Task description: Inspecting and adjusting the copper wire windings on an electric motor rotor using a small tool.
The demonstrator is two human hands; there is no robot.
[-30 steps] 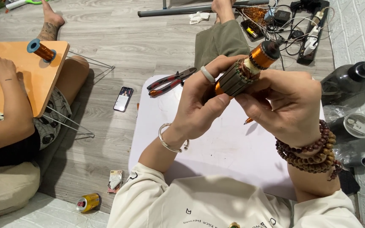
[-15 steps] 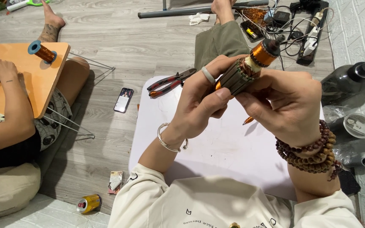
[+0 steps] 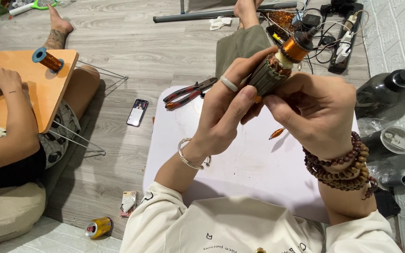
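At 9 o'clock a co-worker's forearm (image 3: pixel 12 126) rests on an orange lap board (image 3: pixel 52 89); a spool of copper wire (image 3: pixel 48 59) lies at the board's far corner, within that person's reach. Near 7 o'clock a yellow drink can (image 3: pixel 98 227) lies on its side on the floor; we cannot tell whether anything is left in it. A phone (image 3: pixel 137 112) lies face up on the floor between board and white worktop (image 3: pixel 240 164).

Red-handled pliers (image 3: pixel 191 91) lie across the worktop's 11 o'clock corner, just beside our left hand (image 3: pixel 226 110). That hand is closed around the laminated body of the motor armature (image 3: pixel 277 65), with the thumb pressed along its near side. We judge this grip steadies the part. The armature is lifted clear of the worktop, tilted with its copper commutator end toward 1 o'clock.

Our right hand (image 3: pixel 315 110) curls its fingers onto the armature's lower end from 3 o'clock, gripping it. An orange-tipped tool (image 3: pixel 276 133) sits on the worktop beneath.

At 3 o'clock a dark plastic bottle (image 3: pixel 385 93) lies on its side, capped, contents not discernible. Just below it is a clear round container (image 3: pixel 397 139) with small white parts inside.
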